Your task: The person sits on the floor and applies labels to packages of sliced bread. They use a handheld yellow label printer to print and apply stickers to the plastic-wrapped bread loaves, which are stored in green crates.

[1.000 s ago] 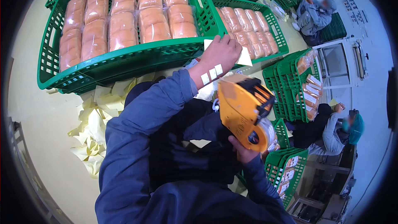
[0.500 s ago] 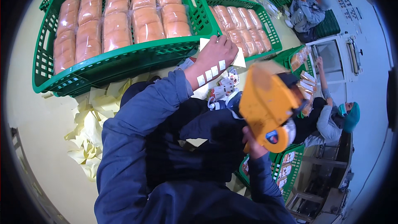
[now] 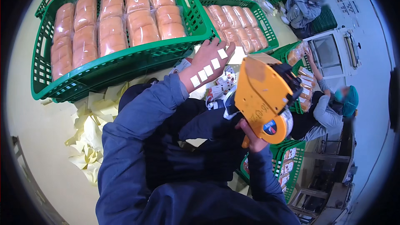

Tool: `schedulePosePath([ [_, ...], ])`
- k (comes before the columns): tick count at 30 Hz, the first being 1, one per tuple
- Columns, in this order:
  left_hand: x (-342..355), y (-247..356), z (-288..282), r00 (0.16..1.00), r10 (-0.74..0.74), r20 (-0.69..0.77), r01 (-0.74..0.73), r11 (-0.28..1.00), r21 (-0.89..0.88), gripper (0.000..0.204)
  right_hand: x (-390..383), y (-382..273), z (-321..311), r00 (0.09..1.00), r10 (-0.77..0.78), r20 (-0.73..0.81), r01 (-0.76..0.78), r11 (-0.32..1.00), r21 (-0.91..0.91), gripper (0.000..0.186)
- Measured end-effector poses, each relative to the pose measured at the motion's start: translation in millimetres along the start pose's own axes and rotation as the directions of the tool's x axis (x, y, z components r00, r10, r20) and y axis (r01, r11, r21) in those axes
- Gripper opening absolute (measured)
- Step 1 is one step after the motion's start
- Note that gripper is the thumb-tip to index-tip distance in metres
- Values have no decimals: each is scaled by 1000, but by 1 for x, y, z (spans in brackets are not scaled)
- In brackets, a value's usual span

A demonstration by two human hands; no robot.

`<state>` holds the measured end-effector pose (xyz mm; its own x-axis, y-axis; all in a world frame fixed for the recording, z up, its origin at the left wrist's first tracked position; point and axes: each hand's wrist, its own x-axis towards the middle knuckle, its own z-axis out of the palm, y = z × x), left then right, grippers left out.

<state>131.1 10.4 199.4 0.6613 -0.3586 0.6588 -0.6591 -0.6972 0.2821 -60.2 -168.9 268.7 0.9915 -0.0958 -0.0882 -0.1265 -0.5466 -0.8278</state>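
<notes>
My right hand [image 3: 253, 137] is wrapped round the handle of a yellow label gun [image 3: 262, 93], with a label roll in its round lower end. The gun's upper end is close to my left hand [image 3: 208, 60]. Several small white labels [image 3: 208, 71] are stuck in a slanting row along the back of that hand and the wrist. My left fingers are bent over a pale paper card [image 3: 237, 56], which shows on both sides of the hand; the fingertips are partly hidden. Beside them is the rim of a large green crate [image 3: 137, 54] holding bagged bread rolls [image 3: 112, 37].
Another green crate [image 3: 273, 46] with bagged bread stands behind. Crumpled pale paper [image 3: 93, 131] lies on the floor at left. Printed packaging [image 3: 218, 89] is near my knees. At right, a person in a green cap [image 3: 350, 100] reaches towards a crate; another person [image 3: 306, 10] sits farther back.
One more white label is now on the back of my left hand, near the knuckles. The label gun, blurred before, has shifted slightly left and is sharper. My left hand has turned a little.
</notes>
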Motion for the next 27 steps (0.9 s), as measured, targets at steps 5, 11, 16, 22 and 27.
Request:
schedulePosePath([
  [5,-7,0,-2,998,-68,-4,67,993,-94,56,-1,8,11,979,193,58,-197,978,66,23],
  [11,-2,-5,-2,992,-127,7,126,966,-225,63,-6,-18,9,980,197,0,-196,974,114,20],
  [16,-1,0,-5,995,-92,-50,79,974,-212,62,-2,18,17,997,-11,72,9,999,32,23],
  [22,-2,-14,3,981,-188,-46,171,951,-257,52,-14,-9,10,947,311,84,-317,946,66,23],
  [27,1,-9,1,974,-227,4,219,934,-283,54,-11,15,21,996,3,90,-6,999,32,27],
])
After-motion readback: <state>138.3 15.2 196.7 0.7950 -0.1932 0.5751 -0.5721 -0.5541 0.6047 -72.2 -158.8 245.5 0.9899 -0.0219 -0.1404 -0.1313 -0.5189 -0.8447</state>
